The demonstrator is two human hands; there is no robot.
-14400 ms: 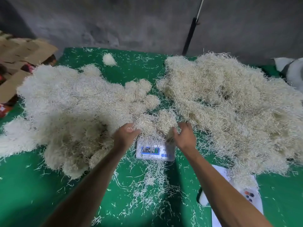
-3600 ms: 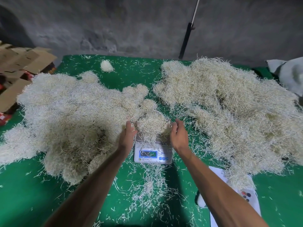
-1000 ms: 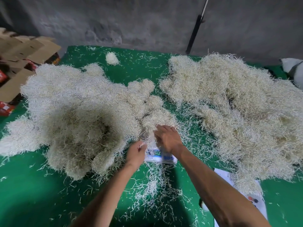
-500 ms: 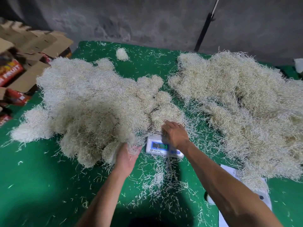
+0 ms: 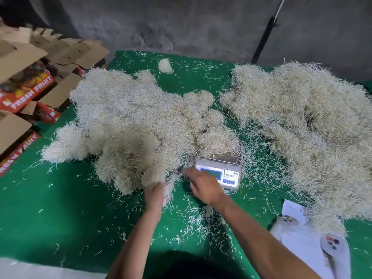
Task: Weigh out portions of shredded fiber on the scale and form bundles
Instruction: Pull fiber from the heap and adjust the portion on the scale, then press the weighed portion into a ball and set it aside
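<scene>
Our left hand [image 5: 156,191] had drawn its gripped tuft of fiber [image 5: 168,190] nearer, left of the scale [image 5: 219,171], while our right hand [image 5: 203,186], fingers relaxed, had left the pan.

Small packing workshop, prob. informal. Bare concrete wall [image 5: 181,23] at far side, green cloth table [image 5: 50,208]. Fruit cartons [image 5: 26,85] stacked at left, w/ small scale [image 5: 219,168].

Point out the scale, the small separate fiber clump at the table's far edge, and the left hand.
scale [image 5: 218,172], head view, on its front display panel.
small fiber clump [image 5: 165,66], head view, on its middle.
left hand [image 5: 156,193], head view, on its back.
</scene>
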